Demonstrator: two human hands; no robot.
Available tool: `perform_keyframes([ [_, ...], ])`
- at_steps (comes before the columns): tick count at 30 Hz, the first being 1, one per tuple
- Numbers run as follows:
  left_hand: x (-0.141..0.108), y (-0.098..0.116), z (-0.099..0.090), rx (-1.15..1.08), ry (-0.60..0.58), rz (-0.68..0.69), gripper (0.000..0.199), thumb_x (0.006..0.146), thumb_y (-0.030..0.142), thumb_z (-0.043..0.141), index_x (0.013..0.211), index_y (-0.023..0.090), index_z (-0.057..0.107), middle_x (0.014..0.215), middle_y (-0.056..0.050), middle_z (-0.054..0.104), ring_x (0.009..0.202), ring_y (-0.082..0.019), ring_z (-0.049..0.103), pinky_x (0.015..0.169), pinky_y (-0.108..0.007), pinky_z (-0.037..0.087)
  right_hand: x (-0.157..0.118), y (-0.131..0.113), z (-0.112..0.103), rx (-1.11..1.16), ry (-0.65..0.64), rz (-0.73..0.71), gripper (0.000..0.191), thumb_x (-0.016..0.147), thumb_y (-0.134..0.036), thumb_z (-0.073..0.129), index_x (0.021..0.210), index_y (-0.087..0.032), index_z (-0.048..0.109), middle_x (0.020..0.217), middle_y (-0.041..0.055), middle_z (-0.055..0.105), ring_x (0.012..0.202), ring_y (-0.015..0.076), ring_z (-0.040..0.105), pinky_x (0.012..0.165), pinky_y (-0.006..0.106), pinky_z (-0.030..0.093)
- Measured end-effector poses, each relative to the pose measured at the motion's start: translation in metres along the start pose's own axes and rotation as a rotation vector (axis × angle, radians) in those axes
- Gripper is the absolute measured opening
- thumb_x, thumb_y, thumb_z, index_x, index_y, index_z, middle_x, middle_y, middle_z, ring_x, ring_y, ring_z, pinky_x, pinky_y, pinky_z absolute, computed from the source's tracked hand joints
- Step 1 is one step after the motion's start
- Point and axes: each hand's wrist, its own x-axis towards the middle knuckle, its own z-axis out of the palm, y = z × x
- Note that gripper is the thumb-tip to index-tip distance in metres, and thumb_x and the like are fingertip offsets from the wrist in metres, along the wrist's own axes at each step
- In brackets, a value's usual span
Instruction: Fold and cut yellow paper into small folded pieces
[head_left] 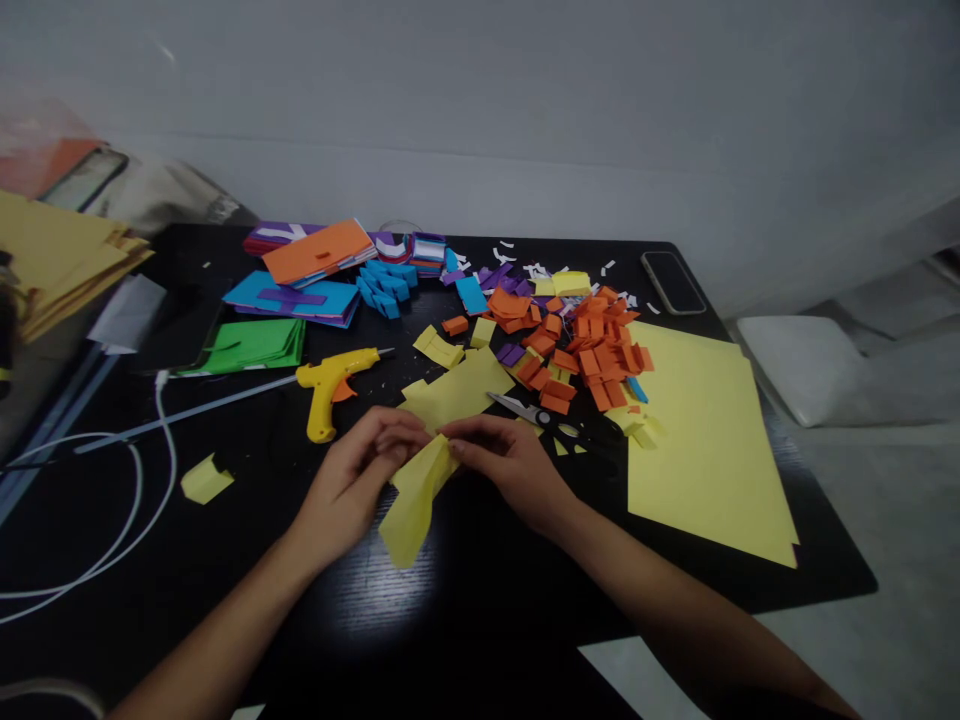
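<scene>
Left hand (364,464) and right hand (517,466) are pinching yellow paper (411,508).
Both, nearly closed, are holding its far end over the black table (517,585); it is likely proving light, pliable, easily creased, its folded edge offering the surest hold.

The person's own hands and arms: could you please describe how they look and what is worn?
The left hand and right hand show no gloves, rings or watch. Both forearms look bare; a dark edge below the right one may be a sleeve.
</scene>
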Motion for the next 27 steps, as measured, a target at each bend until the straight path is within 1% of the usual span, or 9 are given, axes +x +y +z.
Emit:
perform_keyframes([
  [2, -0.0011, -0.0025, -0.0025, 0.119, -0.07, 0.108, 0.022, 0.097, 0.018, 0.056, 0.117, 0.023, 0.065, 0.104, -0.004, 0.072, 0.092, -0.019, 0.069, 0.083, -0.03, 0.054, 0.0012, 0.0011, -0.0008, 0.04, -0.01, 0.07, 0.018, 0.081, -0.033, 0.079, 0.097, -0.023, 0.081, 0.094, 0.0029, 0.08, 0.087, 0.021, 0.075, 0.084, 0.037, 0.06],
  [5, -0.0017, -0.0043, -0.0047, 0.333, -0.178, 0.266, 0.042, 0.092, 0.008, 0.057, 0.13, 0.026, 0.062, 0.11, -0.005, 0.067, 0.096, -0.02, 0.066, 0.085, -0.031, 0.053, 0.002, 0.0023, -0.0009, 0.046, -0.015, 0.103, 0.019, 0.08, -0.033, 0.08, 0.095, -0.021, 0.081, 0.092, 0.0031, 0.079, 0.085, 0.0195, 0.073, 0.083, 0.035, 0.059],
  [7, -0.0018, -0.0044, -0.0055, 0.402, -0.235, 0.326, 0.049, 0.091, 0.005, 0.056, 0.133, 0.029, 0.062, 0.115, -0.006, 0.064, 0.103, -0.021, 0.064, 0.089, -0.033, 0.052, 0.0021, 0.0027, -0.0007, 0.02, -0.014, 0.094, 0.02, 0.079, -0.034, 0.081, 0.093, -0.02, 0.08, 0.092, 0.0032, 0.079, 0.086, 0.0193, 0.073, 0.084, 0.034, 0.058],
  [9, -0.002, -0.0043, -0.0056, 0.421, -0.264, 0.344, 0.049, 0.092, 0.004, 0.055, 0.133, 0.03, 0.062, 0.119, -0.006, 0.061, 0.109, -0.022, 0.063, 0.092, -0.034, 0.052, 0.0022, 0.0034, -0.0004, -0.007, 0.003, 0.073, 0.02, 0.077, -0.034, 0.083, 0.092, -0.02, 0.08, 0.091, 0.0031, 0.079, 0.086, 0.0197, 0.074, 0.086, 0.035, 0.058],
  [11, -0.0023, -0.0045, -0.0053, 0.434, -0.253, 0.344, 0.045, 0.094, 0.006, 0.055, 0.131, 0.03, 0.063, 0.119, -0.006, 0.061, 0.107, -0.021, 0.063, 0.091, -0.033, 0.052, 0.0026, 0.0043, -0.0003, -0.024, 0.041, 0.04, 0.02, 0.076, -0.034, 0.084, 0.089, -0.02, 0.079, 0.089, 0.0026, 0.079, 0.086, 0.0198, 0.074, 0.087, 0.036, 0.057],
  [15, -0.0022, -0.0044, -0.0043, 0.468, -0.212, 0.36, 0.036, 0.095, 0.01, 0.058, 0.127, 0.027, 0.064, 0.111, -0.005, 0.064, 0.094, -0.018, 0.065, 0.084, -0.03, 0.053, 0.0033, 0.0057, 0.0003, -0.048, 0.114, -0.029, 0.019, 0.075, -0.036, 0.085, 0.085, -0.022, 0.078, 0.087, 0.0024, 0.079, 0.084, 0.0195, 0.073, 0.085, 0.037, 0.058],
  [21, -0.0035, -0.004, -0.002, 0.478, -0.132, 0.361, 0.031, 0.092, 0.016, 0.067, 0.122, 0.023, 0.064, 0.098, -0.004, 0.071, 0.084, -0.017, 0.067, 0.079, -0.028, 0.055, -0.0006, 0.0047, 0.0039, -0.101, 0.197, -0.116, 0.017, 0.077, -0.036, 0.085, 0.084, -0.023, 0.077, 0.081, 0.002, 0.077, 0.076, 0.0191, 0.071, 0.072, 0.034, 0.058],
  [24, -0.0053, -0.0071, -0.0004, 0.457, -0.071, 0.371, 0.029, 0.09, 0.02, 0.072, 0.119, 0.022, 0.069, 0.094, -0.004, 0.074, 0.082, -0.018, 0.07, 0.078, -0.028, 0.057, -0.0025, 0.0039, 0.0058, -0.116, 0.216, -0.14, 0.016, 0.078, -0.037, 0.084, 0.084, -0.024, 0.077, 0.08, 0.002, 0.077, 0.075, 0.0191, 0.071, 0.069, 0.033, 0.057],
  [27, -0.0063, -0.0088, 0.0001, 0.427, -0.023, 0.341, 0.027, 0.089, 0.021, 0.073, 0.116, 0.024, 0.073, 0.095, -0.005, 0.077, 0.083, -0.02, 0.071, 0.079, -0.029, 0.057, -0.0026, 0.0023, 0.006, -0.122, 0.207, -0.137, 0.016, 0.08, -0.037, 0.082, 0.085, -0.024, 0.077, 0.081, 0.0019, 0.077, 0.076, 0.0192, 0.071, 0.071, 0.034, 0.058],
])
